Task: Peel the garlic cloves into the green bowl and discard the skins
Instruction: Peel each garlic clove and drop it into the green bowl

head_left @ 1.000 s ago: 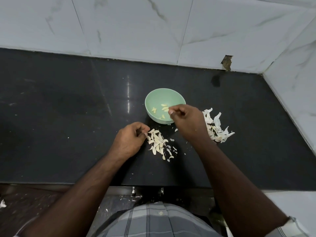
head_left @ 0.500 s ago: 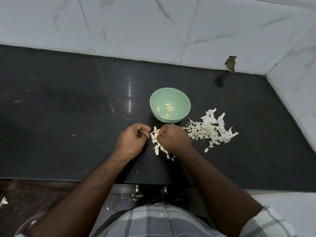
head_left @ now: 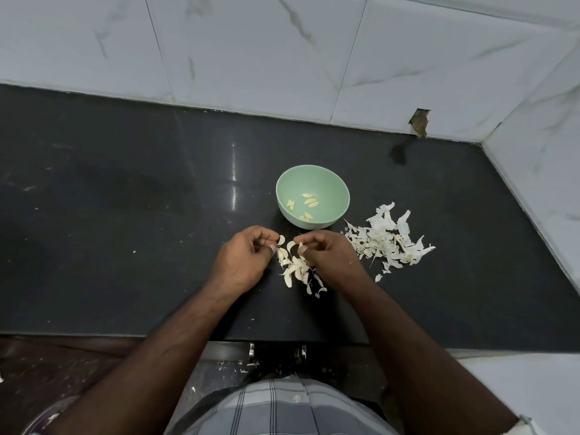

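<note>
Both grips pinch garlic cloves (head_left: 295, 268) over black countertop (head_left: 125, 215) below white marble-tiled walls (head_left: 251, 51).

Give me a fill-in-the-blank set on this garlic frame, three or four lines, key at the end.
1. The peeled cloves lie inside the ____ bowl.
2. The big pile of skins lies to the ____ of the bowl.
3. The unpeeled cloves lie on the counter between the two ____.
4. The left hand pinches a single ____; the right hand also pinches one.

Missing words: green; right; hands; clove
</note>
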